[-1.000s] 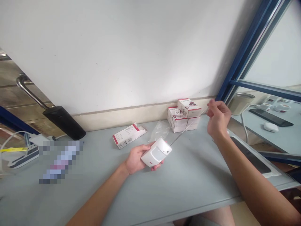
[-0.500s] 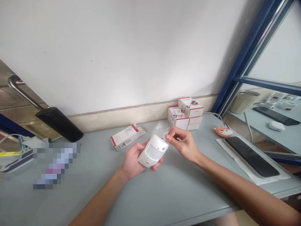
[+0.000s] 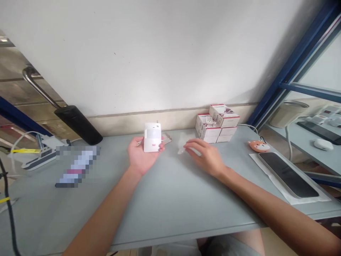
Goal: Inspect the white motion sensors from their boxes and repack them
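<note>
My left hand (image 3: 142, 154) is wrapped around a white motion sensor (image 3: 152, 138), its curved lens window and red logo facing me. A short antenna stub stands at the sensor's top right corner. My right hand (image 3: 206, 156) hovers low over the table with its fingers stretched out and apart. Its fingertips are at the edge of a clear plastic bag (image 3: 183, 138); whether they touch it I cannot tell. Behind the sensor lies a small opened carton (image 3: 167, 138), mostly hidden by my left hand.
Several red-and-white boxes (image 3: 222, 122) are stacked against the wall. On the right are an orange animal-shaped case (image 3: 259, 146) and a phone (image 3: 289, 174) on a white sheet. A power strip (image 3: 39, 160), a blurred-out device (image 3: 78, 167) and a black padded bar (image 3: 78, 124) are at left.
My left hand has moved left and up with the sensor, which now stands more upright. My right hand has come away from the sensor's top, down beside the plastic bag.
</note>
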Motion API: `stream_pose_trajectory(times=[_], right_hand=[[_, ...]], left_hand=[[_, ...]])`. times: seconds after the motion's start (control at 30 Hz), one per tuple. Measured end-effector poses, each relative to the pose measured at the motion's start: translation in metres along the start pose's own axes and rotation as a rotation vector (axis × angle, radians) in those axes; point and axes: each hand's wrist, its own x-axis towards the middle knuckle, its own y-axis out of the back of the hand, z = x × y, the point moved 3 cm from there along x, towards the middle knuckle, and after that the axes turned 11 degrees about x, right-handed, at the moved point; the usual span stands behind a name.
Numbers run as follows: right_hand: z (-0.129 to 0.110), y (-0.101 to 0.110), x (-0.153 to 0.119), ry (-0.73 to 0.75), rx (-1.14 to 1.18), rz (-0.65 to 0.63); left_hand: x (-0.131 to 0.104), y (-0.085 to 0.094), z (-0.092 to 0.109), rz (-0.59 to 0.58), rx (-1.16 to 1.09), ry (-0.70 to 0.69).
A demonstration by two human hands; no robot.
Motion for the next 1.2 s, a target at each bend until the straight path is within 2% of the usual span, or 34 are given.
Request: stream_pose_trajectory(times=[0.17,0.3,0.4,0.53,0.8,0.9,1.03,1.1,1.2], right_hand=[[0.005,0.041,0.016,-0.113,0.281,0.280],[0.023,0.064,0.024,-0.284,0.718,0.572],[0.033,0.071,0.028,-0.405,0.944,0.651],[0.038,0.068,0.028,-0.531,1.066,0.591],[0.034,0.047,0.023,-0.684,1.145,0.370],[0.034,0.045,0.022,-0.676,1.093,0.335],[0.031,0.043,0.022,-0.652,1.051,0.317],[0.025,0.041,0.024,-0.609,1.042,0.257],[0.011,0.037,0.027,-0.474,0.939,0.098]], left_hand=[[0.008,0.006,-0.024,-0.049,0.208,0.180],[0.008,0.006,-0.033,-0.124,0.272,0.270],[0.005,0.003,-0.034,-0.230,0.316,0.339],[0.000,-0.002,-0.036,-0.378,0.349,0.389],[-0.008,-0.010,-0.042,-0.570,0.352,0.416],[-0.008,-0.012,-0.042,-0.614,0.360,0.410],[-0.008,-0.014,-0.041,-0.613,0.396,0.372],[-0.008,-0.016,-0.041,-0.599,0.397,0.347],[-0.007,-0.016,-0.040,-0.548,0.374,0.304]])
